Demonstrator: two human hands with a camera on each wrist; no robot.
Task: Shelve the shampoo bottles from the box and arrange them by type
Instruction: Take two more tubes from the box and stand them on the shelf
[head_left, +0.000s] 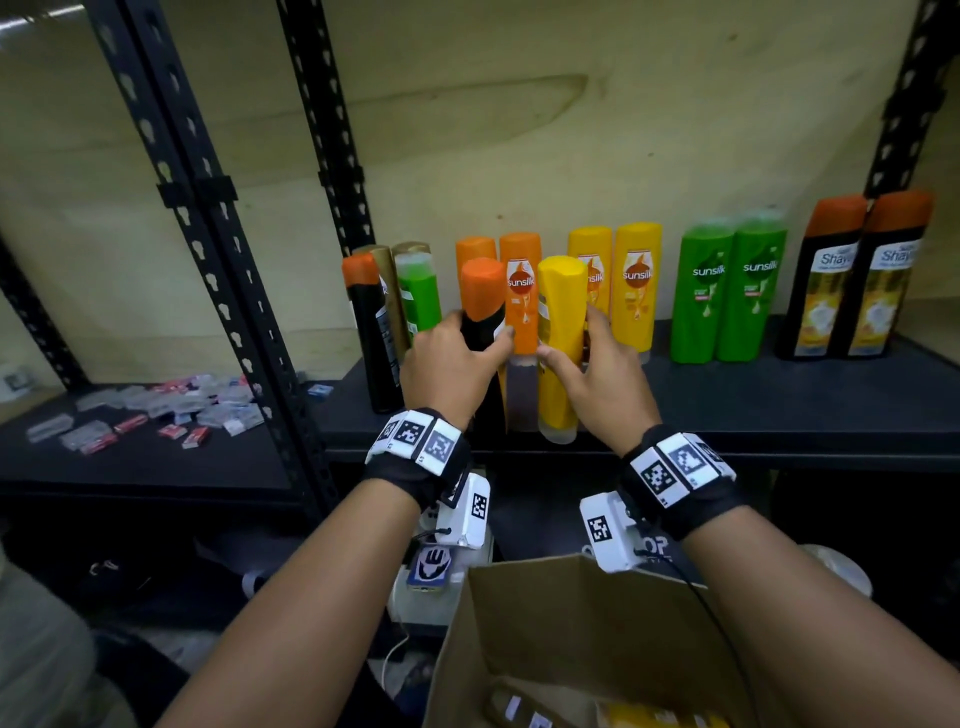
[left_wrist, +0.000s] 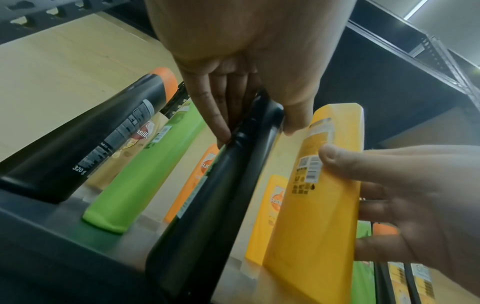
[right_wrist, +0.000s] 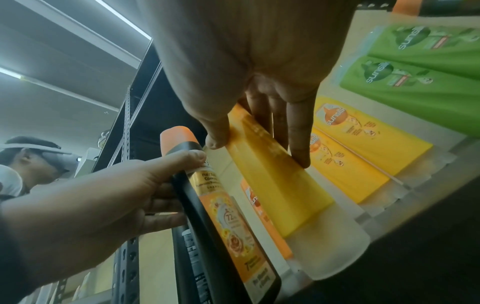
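While the left hand (head_left: 451, 364) grips a black bottle (head_left: 480, 312), the right hand (head_left: 602, 371) holds a yellow bottle (head_left: 560, 332) on the shelf (head_left: 779, 410).

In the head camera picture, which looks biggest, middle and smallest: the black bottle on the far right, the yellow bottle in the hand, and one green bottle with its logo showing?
1. Yellow bottle, though it is nearest the camera.
2. Black bottle.
3. Green bottle.
The first two look close, so that order is unsure.
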